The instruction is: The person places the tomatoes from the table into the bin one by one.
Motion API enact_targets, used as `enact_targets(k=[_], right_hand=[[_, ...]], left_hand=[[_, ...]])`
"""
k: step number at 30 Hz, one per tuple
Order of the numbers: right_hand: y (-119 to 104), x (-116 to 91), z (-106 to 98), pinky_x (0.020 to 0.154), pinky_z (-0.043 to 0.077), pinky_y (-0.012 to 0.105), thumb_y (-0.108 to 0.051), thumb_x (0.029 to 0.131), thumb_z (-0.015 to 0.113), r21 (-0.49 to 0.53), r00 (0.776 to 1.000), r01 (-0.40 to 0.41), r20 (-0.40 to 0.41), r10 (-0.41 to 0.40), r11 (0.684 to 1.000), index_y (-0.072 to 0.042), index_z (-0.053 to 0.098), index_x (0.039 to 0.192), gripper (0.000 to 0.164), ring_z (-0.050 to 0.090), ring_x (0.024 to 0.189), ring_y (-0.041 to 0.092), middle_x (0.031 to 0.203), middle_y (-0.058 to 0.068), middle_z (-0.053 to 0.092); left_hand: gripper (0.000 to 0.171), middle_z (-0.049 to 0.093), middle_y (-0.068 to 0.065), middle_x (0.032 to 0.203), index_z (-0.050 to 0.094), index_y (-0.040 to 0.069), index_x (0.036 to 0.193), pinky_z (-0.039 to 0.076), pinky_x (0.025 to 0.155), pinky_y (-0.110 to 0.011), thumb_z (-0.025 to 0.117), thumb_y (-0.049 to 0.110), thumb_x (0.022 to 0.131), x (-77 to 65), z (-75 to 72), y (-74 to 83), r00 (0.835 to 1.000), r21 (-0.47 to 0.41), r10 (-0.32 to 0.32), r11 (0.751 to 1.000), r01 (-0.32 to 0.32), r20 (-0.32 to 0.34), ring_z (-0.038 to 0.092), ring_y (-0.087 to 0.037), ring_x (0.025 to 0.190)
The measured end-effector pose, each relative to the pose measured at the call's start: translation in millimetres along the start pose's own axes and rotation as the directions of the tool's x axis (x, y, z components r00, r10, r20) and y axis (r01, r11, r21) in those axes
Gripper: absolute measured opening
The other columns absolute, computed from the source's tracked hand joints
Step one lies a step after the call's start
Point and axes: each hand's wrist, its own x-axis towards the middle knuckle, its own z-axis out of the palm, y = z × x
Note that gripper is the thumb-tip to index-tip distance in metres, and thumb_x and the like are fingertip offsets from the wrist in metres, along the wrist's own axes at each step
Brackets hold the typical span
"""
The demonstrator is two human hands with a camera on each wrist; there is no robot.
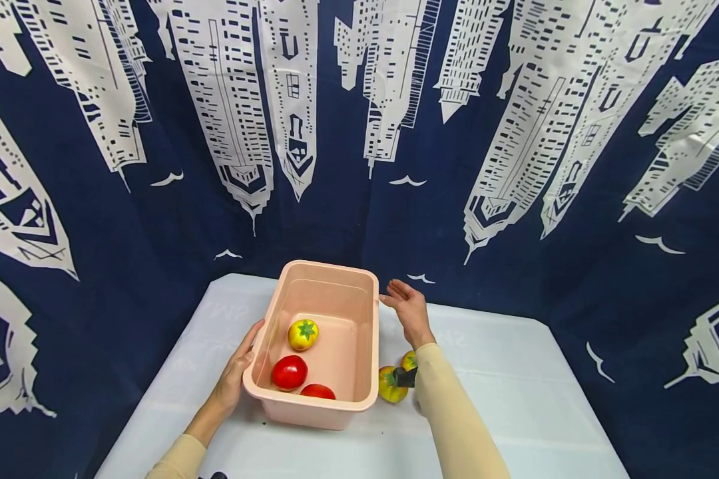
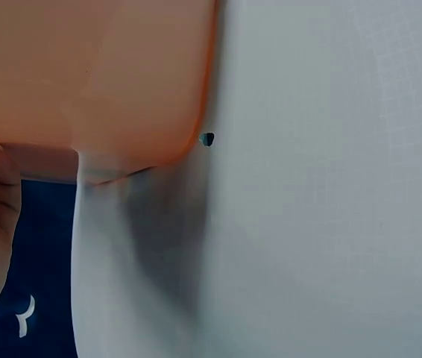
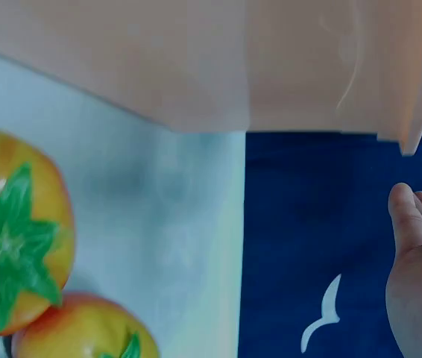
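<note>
A pink plastic bin (image 1: pixel 317 416) stands on the table and holds two red tomatoes, one whole in sight (image 1: pixel 289 372) and one partly hidden by the near wall (image 1: pixel 318 391), plus a yellow tomato (image 1: pixel 303 334) with a green star-shaped calyx. My left hand (image 1: pixel 235 372) rests along the bin's left side, fingers extended by the rim; the left wrist view catches its fingertips (image 2: pixel 4 168) against the pink plastic. Off the right rim, my right hand (image 1: pixel 409 311) is held with fingers straight and nothing in it. The right wrist view shows a gap between these fingers and the bin.
Right of the bin, two yellow-red tomatoes, a nearer one (image 1: pixel 391 384) and one behind it (image 1: pixel 409 360), lie on the white table (image 1: pixel 515 399), partly covered by the right forearm and its dark wrist camera. A navy curtain (image 1: pixel 335 226) with white buildings hangs behind.
</note>
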Motion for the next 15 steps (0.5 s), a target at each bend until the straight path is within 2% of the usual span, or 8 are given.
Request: enact_targets(k=[11,15], right_hand=[[18.1,-4.0,-29.8,0.112,0.038,0.043,-0.014,0.083,0.073,-0.196,0.995,-0.096,0.000,0.098,0.976,-0.003,0.042,0.146,0.071,0.045,0.138,0.028,0.150,0.013,0.046],[27.3,-6.5,-37.5,0.112,0.037,0.043,-0.014,0.083,0.073,-0.237,0.991,-0.132,-0.004,0.135,0.962,-0.002,0.042,0.145,0.071,0.044,0.138,0.029,0.149,0.015,0.046]], left_hand=[[0.066,0.012,-0.006,0.165,0.019,0.028,0.156,0.015,0.112,-0.065,0.031,0.026,0.092,0.7,0.4,-1.0,1.000,-0.024,0.002,1.000,-0.002,0.008,0.031,0.010,0.131],[0.065,0.012,-0.005,0.165,0.019,0.030,0.156,0.015,0.112,-0.065,0.031,0.027,0.092,0.0,0.1,-1.0,1.000,-0.023,-0.003,1.000,0.003,0.001,0.031,0.005,0.133]])
